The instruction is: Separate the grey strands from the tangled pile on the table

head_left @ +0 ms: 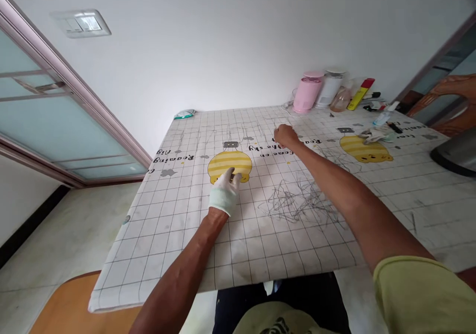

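My left hand [225, 188] wears a white glove with a pale green cuff and rests on the tablecloth [178, 254], over a printed yellow striped figure [229, 161]. Its thumb and fingers are apart. A dark patch shows between them; whether it is part of the print, I cannot tell. My right hand [286, 136] is bare and closed in a fist, farther back on the cloth beside printed lettering. Anything inside that fist is hidden. Dark scribbled lines [293, 200] cover the cloth between my arms, and fainter streaks run near the back edge.
Along the wall stand a pink cylinder [308, 93], a white cylinder [328, 90], a clear bottle [341, 98] and a yellow can with a red cap [360, 95]. A crumpled glove [375, 135] and a small spray bottle [386, 114] lie at right, near a metal container [459, 150].
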Available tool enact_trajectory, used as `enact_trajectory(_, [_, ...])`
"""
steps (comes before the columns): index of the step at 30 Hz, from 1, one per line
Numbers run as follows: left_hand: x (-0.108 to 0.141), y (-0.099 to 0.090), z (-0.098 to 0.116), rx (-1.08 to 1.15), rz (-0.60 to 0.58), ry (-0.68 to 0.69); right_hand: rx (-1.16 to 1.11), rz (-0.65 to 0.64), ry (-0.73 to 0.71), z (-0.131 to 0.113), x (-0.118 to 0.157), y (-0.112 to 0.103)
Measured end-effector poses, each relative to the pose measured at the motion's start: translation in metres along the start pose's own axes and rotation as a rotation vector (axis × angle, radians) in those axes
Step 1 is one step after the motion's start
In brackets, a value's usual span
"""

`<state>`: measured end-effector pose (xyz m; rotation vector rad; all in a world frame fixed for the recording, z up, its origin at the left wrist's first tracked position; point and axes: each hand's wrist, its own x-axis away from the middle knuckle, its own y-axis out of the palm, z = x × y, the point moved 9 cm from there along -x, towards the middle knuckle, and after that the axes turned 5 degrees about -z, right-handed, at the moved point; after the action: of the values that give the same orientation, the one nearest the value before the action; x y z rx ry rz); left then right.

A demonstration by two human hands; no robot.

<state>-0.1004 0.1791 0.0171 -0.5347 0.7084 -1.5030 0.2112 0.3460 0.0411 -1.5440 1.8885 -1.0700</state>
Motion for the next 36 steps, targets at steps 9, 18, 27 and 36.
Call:
enact_trajectory(9, [-0.006, 0.004, 0.0, -0.009, -0.012, -0.038, 0.108, -0.235, -0.275, 0.033, 0.12, -0.021])
enact_trajectory(18, [-0.001, 0.011, 0.006, 0.02, -0.072, -0.021, 0.451, -0.039, -0.457, 0.035, 0.242, -0.003])
enact_trajectory(27, [-0.002, 0.006, 0.007, -0.014, -0.058, 0.04, 0.16, 0.486, -0.54, 0.081, 0.378, 0.009])
enact_trajectory(36, [-0.001, -0.004, 0.006, -0.053, 0.017, 0.087, 0.022, 0.642, -0.555, 0.114, 0.401, 0.04])
